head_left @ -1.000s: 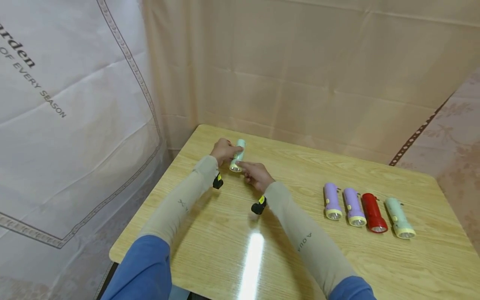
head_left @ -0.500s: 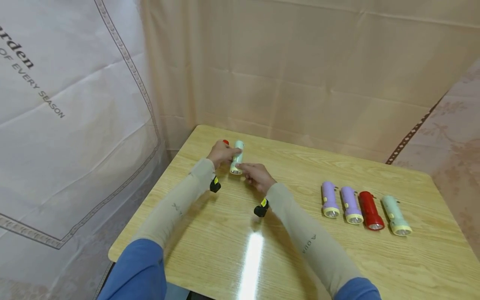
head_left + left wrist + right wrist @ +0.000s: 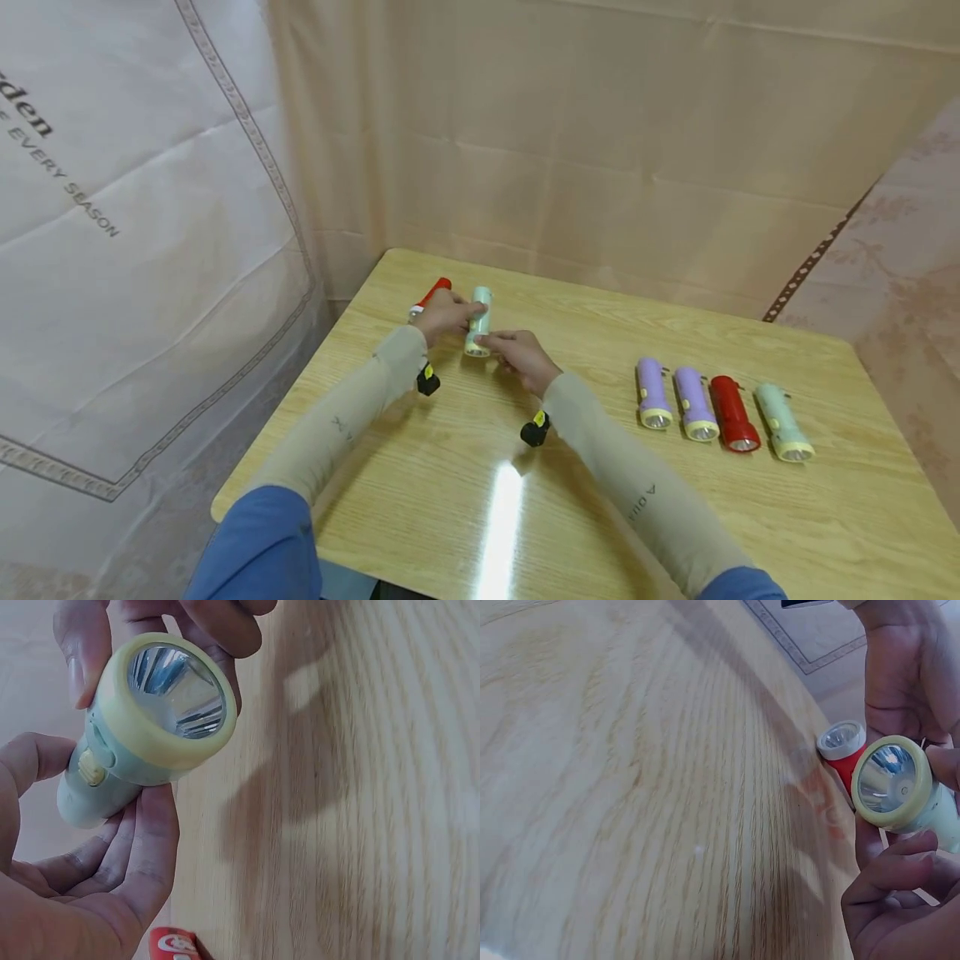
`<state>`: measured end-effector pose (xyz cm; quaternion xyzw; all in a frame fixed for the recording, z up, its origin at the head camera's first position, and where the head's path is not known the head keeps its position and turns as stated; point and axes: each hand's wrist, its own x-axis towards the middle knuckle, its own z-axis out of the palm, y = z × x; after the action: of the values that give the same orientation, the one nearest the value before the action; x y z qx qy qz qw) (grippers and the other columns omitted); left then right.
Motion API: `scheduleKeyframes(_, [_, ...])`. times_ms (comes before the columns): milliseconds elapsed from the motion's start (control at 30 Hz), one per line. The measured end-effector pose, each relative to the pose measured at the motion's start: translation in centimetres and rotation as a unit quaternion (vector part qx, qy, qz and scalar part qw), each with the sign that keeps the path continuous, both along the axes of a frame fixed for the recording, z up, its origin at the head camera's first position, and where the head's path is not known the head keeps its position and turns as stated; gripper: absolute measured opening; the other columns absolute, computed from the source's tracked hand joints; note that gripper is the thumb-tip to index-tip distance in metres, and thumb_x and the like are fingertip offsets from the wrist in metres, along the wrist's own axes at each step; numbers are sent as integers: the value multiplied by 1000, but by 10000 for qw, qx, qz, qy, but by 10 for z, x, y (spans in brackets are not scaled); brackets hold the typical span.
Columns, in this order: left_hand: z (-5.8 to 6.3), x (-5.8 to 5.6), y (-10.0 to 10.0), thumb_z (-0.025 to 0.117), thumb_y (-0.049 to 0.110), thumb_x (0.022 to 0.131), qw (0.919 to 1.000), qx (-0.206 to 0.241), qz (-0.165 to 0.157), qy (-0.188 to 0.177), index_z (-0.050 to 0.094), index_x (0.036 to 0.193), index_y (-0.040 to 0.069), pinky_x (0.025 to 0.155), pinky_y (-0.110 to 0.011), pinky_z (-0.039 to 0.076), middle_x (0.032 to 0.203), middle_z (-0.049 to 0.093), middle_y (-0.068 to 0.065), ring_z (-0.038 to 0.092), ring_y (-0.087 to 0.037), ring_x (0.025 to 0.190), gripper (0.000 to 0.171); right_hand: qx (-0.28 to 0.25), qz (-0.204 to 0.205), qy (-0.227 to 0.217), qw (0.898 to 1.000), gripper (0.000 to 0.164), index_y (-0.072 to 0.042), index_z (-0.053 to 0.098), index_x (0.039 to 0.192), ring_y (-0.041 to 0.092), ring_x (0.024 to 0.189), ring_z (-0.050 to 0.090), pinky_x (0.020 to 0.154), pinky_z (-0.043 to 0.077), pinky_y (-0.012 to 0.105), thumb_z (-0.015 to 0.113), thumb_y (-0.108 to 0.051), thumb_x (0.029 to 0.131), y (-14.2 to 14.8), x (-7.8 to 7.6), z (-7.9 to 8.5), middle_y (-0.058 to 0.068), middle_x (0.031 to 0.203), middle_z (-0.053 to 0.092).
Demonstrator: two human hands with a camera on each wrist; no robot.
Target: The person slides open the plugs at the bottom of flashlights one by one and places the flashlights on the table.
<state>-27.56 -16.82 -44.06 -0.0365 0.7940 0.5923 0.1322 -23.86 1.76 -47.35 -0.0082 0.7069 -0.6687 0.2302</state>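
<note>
Both hands hold a mint-green flashlight (image 3: 481,317) with a pale yellow lens ring. My left hand (image 3: 444,314) grips its body between thumb and fingers, as the left wrist view also shows, with the thumb beside the yellow switch (image 3: 91,768). At the lens end, my right hand (image 3: 527,358) pinches the head of the flashlight. The lens (image 3: 889,780) faces toward me and is unlit. Just beyond the left hand, a red flashlight (image 3: 437,290) with a white lens ring lies on the table, partly hidden by that hand.
On the right side of the wooden table (image 3: 420,492) lies a row of flashlights: a purple one (image 3: 652,387), a second purple one (image 3: 694,400), a red one (image 3: 732,412) and a mint-green one (image 3: 782,419). A beige curtain (image 3: 570,150) hangs behind the table.
Both hands have drawn the mint-green flashlight slightly toward me. The red flashlight by my left hand, mostly covered before, now shows much more. The head view has shifted a little.
</note>
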Motion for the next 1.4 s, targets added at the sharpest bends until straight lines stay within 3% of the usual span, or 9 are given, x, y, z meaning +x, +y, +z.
scheduleKeyframes(333, [0,8,9,75,29,97,9997,128,-133,-139,66,119,-9,96,-47,57,113,69,-18,71,-30,98,45,328,22,157,9993,56,-3,67,132,16,68,39,69,38,29,81,-38,90,13,11,3,4,108,64])
scheduleKeyframes(667, [-1,17,20,74,27,97,9986,421,-286,-140,68,115,-7,95,-47,57,110,71,-17,72,-29,97,39,598,107,404,9973,56,-4,69,131,16,66,36,69,36,32,80,-42,91,27,23,6,5,99,59])
scheduleKeyframes(833, [-3,21,27,75,28,97,9979,473,-392,-208,67,113,-5,98,-50,56,108,72,-16,72,-29,96,38,677,158,404,9968,57,-6,68,132,16,69,37,70,35,33,79,-44,91,36,30,6,5,112,65])
scheduleKeyframes(1100, [-5,26,41,74,24,97,9964,636,-515,-227,65,116,-8,87,-40,61,111,71,-19,72,-29,95,39,786,98,372,9962,60,-7,67,134,20,75,41,71,38,33,78,-47,90,52,41,5,5,124,67])
scheduleKeyframes(1233, [-5,30,47,74,26,98,9964,558,-581,-259,65,118,-7,90,-42,60,113,69,-18,71,-28,98,40,783,36,377,9962,58,-10,70,131,19,74,41,69,38,32,79,-48,89,58,46,3,4,117,68])
scheduleKeyframes(1400, [-7,35,52,74,26,98,9961,504,-619,-367,64,118,-6,96,-46,57,113,69,-18,70,-27,99,40,857,-31,267,9960,56,-15,72,128,17,68,38,67,36,33,81,-51,87,63,54,3,1,94,60])
